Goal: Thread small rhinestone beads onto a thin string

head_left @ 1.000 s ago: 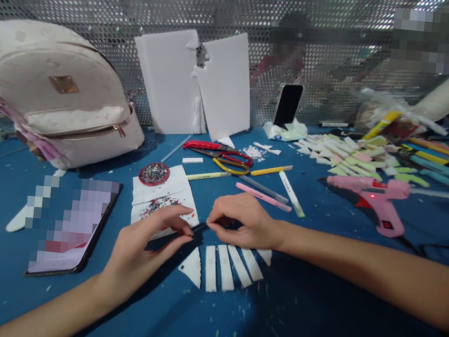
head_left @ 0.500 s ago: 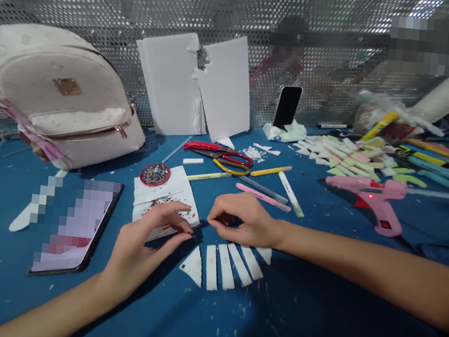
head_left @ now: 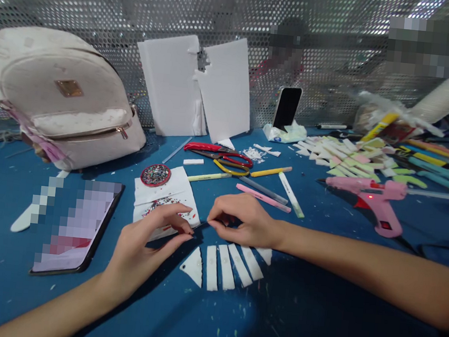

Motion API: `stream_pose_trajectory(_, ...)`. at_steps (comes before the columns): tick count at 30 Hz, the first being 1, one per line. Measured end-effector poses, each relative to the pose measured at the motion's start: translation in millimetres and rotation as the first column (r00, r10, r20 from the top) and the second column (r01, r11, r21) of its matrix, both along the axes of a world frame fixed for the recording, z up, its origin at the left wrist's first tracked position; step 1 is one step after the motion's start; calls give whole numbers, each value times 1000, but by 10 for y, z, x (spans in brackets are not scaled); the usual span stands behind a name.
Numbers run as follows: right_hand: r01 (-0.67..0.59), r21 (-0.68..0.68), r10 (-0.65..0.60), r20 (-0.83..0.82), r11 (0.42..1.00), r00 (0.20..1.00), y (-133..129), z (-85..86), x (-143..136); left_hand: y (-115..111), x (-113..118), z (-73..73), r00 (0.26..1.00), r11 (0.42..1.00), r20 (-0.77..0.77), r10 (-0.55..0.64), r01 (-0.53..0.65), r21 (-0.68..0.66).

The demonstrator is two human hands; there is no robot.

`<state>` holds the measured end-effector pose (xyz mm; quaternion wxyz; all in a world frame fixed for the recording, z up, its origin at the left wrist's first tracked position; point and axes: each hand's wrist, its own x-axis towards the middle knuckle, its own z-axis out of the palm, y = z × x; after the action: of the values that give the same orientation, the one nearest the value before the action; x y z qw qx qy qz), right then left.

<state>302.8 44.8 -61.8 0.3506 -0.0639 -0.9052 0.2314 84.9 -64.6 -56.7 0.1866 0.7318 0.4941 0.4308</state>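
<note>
My left hand hovers at the near edge of a white paper sprinkled with small sequins. Its thumb and a finger come together at the tips, the index finger arched above; a tiny dark speck shows there, too small to name. Opposite it, my right hand is closed in a pinch. A thin dark sliver sticks out from its fingertips toward the left hand. Just below lie several white foam strips, some bearing a small round bead, fanned beside a white triangular piece with a dark dot.
A round red-rimmed dish of sequins rests on the paper. Beyond are red-handled snips, scissors and markers. A pink glue gun lies right, a phone left. Foam scraps and a backpack stand farther back.
Both hands keep nearly the same pose and place. The view has shifted very slightly; nothing on the table has visibly moved.
</note>
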Motion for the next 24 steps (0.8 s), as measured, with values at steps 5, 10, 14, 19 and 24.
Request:
stream_pose_trajectory(5, -1, -6, 1, 7, 1000, 1000, -2, 10, 0, -1, 3, 0, 1000, 1000, -9, 1, -1, -2)
stream_pose_trajectory(10, 9, 2, -9, 19, 1000, 1000, -2, 14, 0, -9, 0, 5, 1000, 1000, -14, 13, -13, -4)
stream_pose_trajectory(14, 9, 11, -10, 21, 1000, 1000, 0, 13, 0, -7, 2, 4, 1000, 1000, -9, 16, -16, -6)
stream_pose_trajectory(19, 9, -1, -9, 18, 1000, 1000, -2, 13, 0, -5, 7, 11, 1000, 1000, 3, 3, -3, 12)
stream_pose_trajectory(24, 8, -4, -8, 13, 1000, 1000, 3, 2, 1, 2, 15, 26, 1000, 1000, 0, 21, -21, 19)
